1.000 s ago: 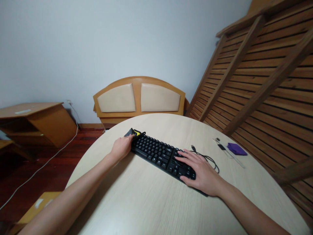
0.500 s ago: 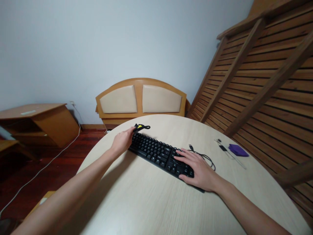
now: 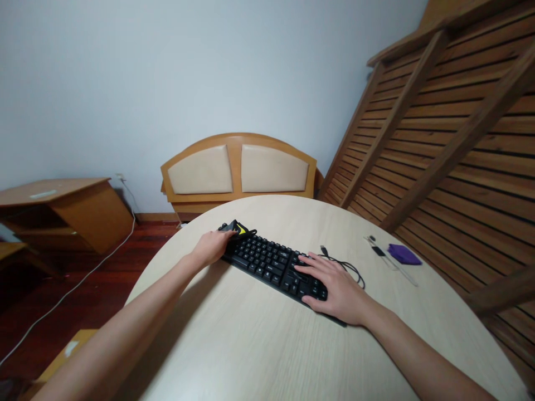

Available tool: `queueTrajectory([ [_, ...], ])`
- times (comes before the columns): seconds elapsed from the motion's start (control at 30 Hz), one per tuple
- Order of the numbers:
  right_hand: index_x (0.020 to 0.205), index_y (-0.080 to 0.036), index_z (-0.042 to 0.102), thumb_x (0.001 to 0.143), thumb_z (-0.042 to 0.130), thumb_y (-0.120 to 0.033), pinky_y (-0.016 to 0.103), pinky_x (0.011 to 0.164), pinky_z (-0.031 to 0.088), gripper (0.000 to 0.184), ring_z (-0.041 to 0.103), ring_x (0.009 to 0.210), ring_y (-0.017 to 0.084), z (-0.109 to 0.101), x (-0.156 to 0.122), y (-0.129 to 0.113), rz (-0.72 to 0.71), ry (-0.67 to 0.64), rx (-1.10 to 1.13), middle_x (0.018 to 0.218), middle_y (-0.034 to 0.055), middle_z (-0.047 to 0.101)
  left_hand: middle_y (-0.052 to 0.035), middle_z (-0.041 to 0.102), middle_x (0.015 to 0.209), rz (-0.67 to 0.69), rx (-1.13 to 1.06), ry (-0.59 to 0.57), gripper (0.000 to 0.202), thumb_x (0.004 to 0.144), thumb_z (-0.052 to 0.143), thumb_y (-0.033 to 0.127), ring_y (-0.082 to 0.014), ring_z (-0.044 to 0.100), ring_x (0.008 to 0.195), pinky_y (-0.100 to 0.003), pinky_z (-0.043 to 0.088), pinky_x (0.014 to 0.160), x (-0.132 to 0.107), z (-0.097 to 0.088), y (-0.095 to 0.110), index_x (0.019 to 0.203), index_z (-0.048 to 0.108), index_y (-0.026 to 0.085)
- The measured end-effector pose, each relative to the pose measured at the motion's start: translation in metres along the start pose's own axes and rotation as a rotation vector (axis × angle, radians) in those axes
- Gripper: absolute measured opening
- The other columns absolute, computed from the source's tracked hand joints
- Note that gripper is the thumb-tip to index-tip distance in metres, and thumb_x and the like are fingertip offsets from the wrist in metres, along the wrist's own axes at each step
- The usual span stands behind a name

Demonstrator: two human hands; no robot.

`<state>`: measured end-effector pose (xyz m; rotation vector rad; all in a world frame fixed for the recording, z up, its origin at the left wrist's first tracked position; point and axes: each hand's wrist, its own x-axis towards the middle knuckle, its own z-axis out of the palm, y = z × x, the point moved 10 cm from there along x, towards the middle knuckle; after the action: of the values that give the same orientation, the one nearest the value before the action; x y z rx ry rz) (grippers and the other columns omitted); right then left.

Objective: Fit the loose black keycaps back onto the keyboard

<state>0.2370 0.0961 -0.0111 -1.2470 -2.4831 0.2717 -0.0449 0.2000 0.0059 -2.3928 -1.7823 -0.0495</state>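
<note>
A black keyboard (image 3: 270, 260) lies slantwise on the round pale wooden table (image 3: 267, 345). My left hand (image 3: 213, 247) is at its far left end, fingers closed on a small black and yellow object (image 3: 236, 228) that rests against that end. My right hand (image 3: 334, 287) lies flat with fingers spread over the keys at the near right end. The keyboard's black cable (image 3: 345, 266) curls on the table behind my right hand, its plug lying loose.
A purple cloth (image 3: 403, 254) and a thin tool (image 3: 390, 260) lie at the table's right. Behind the table stand a padded wooden headboard (image 3: 238, 167) and a slatted bed frame (image 3: 451, 128) leaning on the wall. A low wooden cabinet (image 3: 67, 209) stands left.
The black and yellow object in my left hand has moved back down against the keyboard's end. My right hand has stayed on the keys.
</note>
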Motion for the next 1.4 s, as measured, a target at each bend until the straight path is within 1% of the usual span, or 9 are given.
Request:
queueTrajectory([
  [0.2, 0.14, -0.033, 0.055, 0.082, 0.065, -0.054, 0.063, 0.112, 0.028, 0.063, 0.033, 0.145, 0.037, 0.0, 0.0, 0.001, 0.004, 0.001, -0.003, 0.154, 0.0044, 0.044, -0.0099, 0.071, 0.122, 0.069, 0.006, -0.042, 0.051, 0.091, 0.047, 0.01, -0.029, 0.07, 0.106, -0.037, 0.054, 0.089, -0.038, -0.003, 0.01, 0.139, 0.056, 0.026],
  [0.33, 0.14, -0.033, 0.055, 0.082, 0.065, -0.055, 0.062, 0.112, 0.028, 0.062, 0.033, 0.144, 0.036, 0.0, 0.0, 0.0, -0.016, 0.012, 0.008, 0.153, 0.005, 0.045, -0.0085, 0.075, 0.112, 0.062, -0.007, -0.049, 0.041, 0.095, 0.048, 0.018, -0.0282, 0.073, 0.096, -0.035, 0.055, 0.084, -0.055, -0.015, 0.009, 0.132, 0.063, 0.027],
  [0.43, 0.14, -0.033, 0.055, 0.083, 0.065, -0.055, 0.062, 0.112, 0.029, 0.062, 0.034, 0.144, 0.036, -0.001, 0.0, 0.0, -0.034, 0.023, 0.014, 0.153, 0.0054, 0.046, -0.0103, 0.075, 0.109, -0.001, -0.022, 0.009, 0.038, 0.098, 0.046, 0.024, -0.03, 0.073, 0.095, -0.038, 0.056, 0.082, -0.052, -0.031, 0.007, 0.132, 0.062, 0.024],
  [0.57, 0.14, -0.033, 0.055, 0.083, 0.065, -0.055, 0.06, 0.112, 0.03, 0.062, 0.034, 0.145, 0.035, -0.001, -0.001, -0.001, -0.036, 0.017, -0.003, 0.153, 0.0055, 0.046, -0.0099, 0.067, 0.13, -0.045, -0.07, 0.123, 0.044, 0.101, 0.038, 0.022, -0.0288, 0.068, 0.111, -0.039, 0.053, 0.093, -0.026, -0.043, 0.018, 0.144, 0.049, 0.022],
  [0.7, 0.14, -0.031, 0.055, 0.082, 0.065, -0.056, 0.06, 0.113, 0.029, 0.064, 0.033, 0.145, 0.034, -0.001, -0.001, -0.002, -0.025, 0.009, -0.008, 0.154, 0.0055, 0.045, -0.0042, 0.054, 0.146, 0.048, -0.135, 0.139, 0.046, 0.1, 0.04, 0.016, -0.0217, 0.056, 0.13, -0.033, 0.045, 0.107, 0.003, -0.027, 0.044, 0.144, 0.049, 0.025],
  [0.83, 0.14, -0.032, 0.055, 0.082, 0.065, -0.057, 0.063, 0.112, 0.028, 0.064, 0.032, 0.145, 0.036, 0.0, -0.001, 0.0, -0.003, 0.0, 0.01, 0.154, 0.005, 0.044, -0.0062, 0.059, 0.141, 0.115, -0.173, 0.106, 0.044, 0.098, 0.042, 0.013, -0.0216, 0.06, 0.126, -0.033, 0.047, 0.106, 0.009, -0.007, 0.059, 0.139, 0.055, 0.023],
  [1.0, 0.14, -0.034, 0.055, 0.082, 0.064, -0.058, 0.063, 0.112, 0.028, 0.064, 0.031, 0.146, 0.036, 0.001, -0.001, 0.001, 0.005, -0.004, 0.023, 0.154, 0.0046, 0.044, -0.0086, 0.066, 0.131, 0.15, -0.166, 0.079, 0.048, 0.093, 0.044, 0.007, -0.0243, 0.066, 0.116, -0.035, 0.052, 0.1, -0.007, -0.004, 0.058, 0.137, 0.057, 0.022],
  [1.3, 0.141, -0.034, 0.054, 0.083, 0.063, -0.059, 0.064, 0.111, 0.029, 0.063, 0.031, 0.146, 0.036, 0.002, 0.0, 0.002, 0.007, -0.011, -0.009, 0.155, 0.0037, 0.043, -0.0131, 0.059, 0.14, 0.223, -0.127, 0.034, 0.056, 0.087, 0.043, -0.002, -0.0272, 0.058, 0.127, -0.04, 0.051, 0.102, -0.056, -0.006, 0.065, 0.139, 0.055, 0.016],
  [1.4, 0.141, -0.033, 0.053, 0.084, 0.063, -0.059, 0.063, 0.112, 0.028, 0.064, 0.031, 0.146, 0.035, 0.002, 0.0, 0.002, -0.003, -0.01, -0.009, 0.155, 0.0042, 0.043, -0.0117, 0.061, 0.137, 0.263, -0.135, 0.006, 0.053, 0.089, 0.044, 0.0, -0.0268, 0.06, 0.125, -0.039, 0.055, 0.096, -0.067, -0.012, 0.065, 0.137, 0.057, 0.017],
])
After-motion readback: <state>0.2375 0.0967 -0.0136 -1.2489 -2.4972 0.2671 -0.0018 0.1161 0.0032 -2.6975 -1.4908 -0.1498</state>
